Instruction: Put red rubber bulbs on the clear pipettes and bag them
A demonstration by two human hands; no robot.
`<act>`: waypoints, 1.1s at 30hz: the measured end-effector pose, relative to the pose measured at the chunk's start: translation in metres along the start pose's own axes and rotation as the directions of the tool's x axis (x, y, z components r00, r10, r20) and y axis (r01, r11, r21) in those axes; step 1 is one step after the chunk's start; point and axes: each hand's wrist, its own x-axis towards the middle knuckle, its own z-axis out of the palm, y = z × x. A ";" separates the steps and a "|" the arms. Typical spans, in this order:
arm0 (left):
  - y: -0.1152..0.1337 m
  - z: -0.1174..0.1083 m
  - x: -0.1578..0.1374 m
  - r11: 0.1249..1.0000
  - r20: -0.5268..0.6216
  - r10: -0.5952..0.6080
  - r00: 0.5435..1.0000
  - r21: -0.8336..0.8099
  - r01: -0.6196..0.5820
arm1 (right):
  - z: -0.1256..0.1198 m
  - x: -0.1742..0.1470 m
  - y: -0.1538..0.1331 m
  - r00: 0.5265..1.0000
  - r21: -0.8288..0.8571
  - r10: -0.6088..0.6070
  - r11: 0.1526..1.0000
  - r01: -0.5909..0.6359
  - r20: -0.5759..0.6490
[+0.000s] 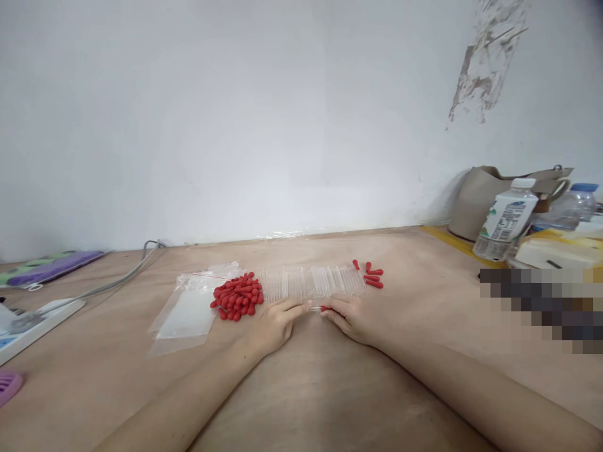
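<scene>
My left hand (pixel 279 320) pinches a thin clear dropper tube (pixel 315 308) low over the table. Opposite it, my right hand (pixel 347 317) has its fingers closed on a red rubber bulb (pixel 324 308), which meets the right end of that tube; how far the tube sits inside is too small to tell. Just beyond both hands lies a row of clear dropper tubes (pixel 296 282), side by side. Left of the row is a heap of red rubber bulbs (pixel 235 298). Several more red bulbs (pixel 374 278) lie at the row's right end.
Clear plastic bags (pixel 183 320) lie left of the heap. Farther left are a power strip (pixel 42 326) with a grey cable (pixel 117 285) and a purple pouch (pixel 56 267). At the right stand a labelled bottle (pixel 506 220) and a beige bag (pixel 471 204), near the wall (pixel 282 125).
</scene>
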 end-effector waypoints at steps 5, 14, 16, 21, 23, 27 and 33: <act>0.002 -0.002 0.003 0.987 0.037 0.079 0.996 0.138 -0.084 | 0.007 -0.003 0.005 0.998 -0.057 -0.045 0.997 0.047 0.037; 0.002 0.002 -0.001 0.996 -0.083 0.043 0.996 0.082 -0.036 | -0.008 0.001 0.007 0.997 0.010 0.074 0.997 -0.074 -0.006; 0.001 0.003 -0.002 0.999 -0.092 -0.028 0.995 0.038 0.031 | -0.008 0.001 0.011 0.995 0.061 0.102 0.993 -0.101 -0.022; 0.001 0.002 -0.001 0.986 -0.080 -0.156 0.984 -0.072 0.151 | -0.006 -0.002 0.014 0.995 0.122 0.093 0.988 -0.089 -0.026; 0.001 0.001 -0.001 0.985 -0.073 -0.146 0.987 -0.103 0.138 | -0.005 -0.002 0.013 0.996 0.115 0.084 0.990 -0.081 -0.024; 0.002 0.000 -0.001 0.986 -0.064 -0.121 0.991 -0.127 0.113 | -0.005 -0.002 0.010 0.997 0.062 0.071 0.996 -0.071 -0.004; 0.003 0.002 -0.001 0.986 -0.094 -0.107 0.990 -0.141 0.093 | -0.009 0.000 0.001 0.998 0.027 0.059 0.998 -0.059 0.010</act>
